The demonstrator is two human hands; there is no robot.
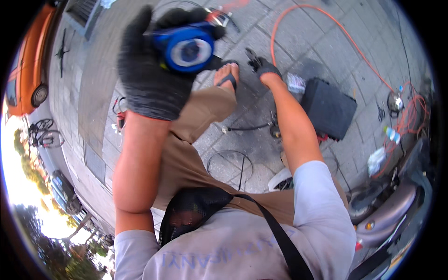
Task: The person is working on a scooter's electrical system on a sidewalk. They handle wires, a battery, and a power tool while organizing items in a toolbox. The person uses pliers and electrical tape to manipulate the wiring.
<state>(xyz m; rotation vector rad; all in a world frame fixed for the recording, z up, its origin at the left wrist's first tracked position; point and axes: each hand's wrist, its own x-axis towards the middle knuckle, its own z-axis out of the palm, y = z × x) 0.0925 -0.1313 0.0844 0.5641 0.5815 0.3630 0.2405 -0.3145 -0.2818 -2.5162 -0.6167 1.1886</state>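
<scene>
Raised close to the camera, my left hand [149, 77], in a dark grey glove, is closed around a blue round device [190, 49]. A pale ring and a dark centre show on the device's face; its exact kind is unclear. My right hand [267, 68], also gloved, reaches down over the pavement and is closed on a dark metal tool [252, 56] that looks like pliers. Beside that hand lie a clear plastic packet [296, 83] and a black hard case [329, 108]. My sandalled foot [227, 76] is between the two hands.
An orange hose [343, 31] curves over the paving to a tangle at the right, near a bottle [392, 135]. A short black hose [247, 128] and a thin wire loop [229, 156] lie near my legs. A scooter [387, 217] stands at right, an orange car [30, 65] at left.
</scene>
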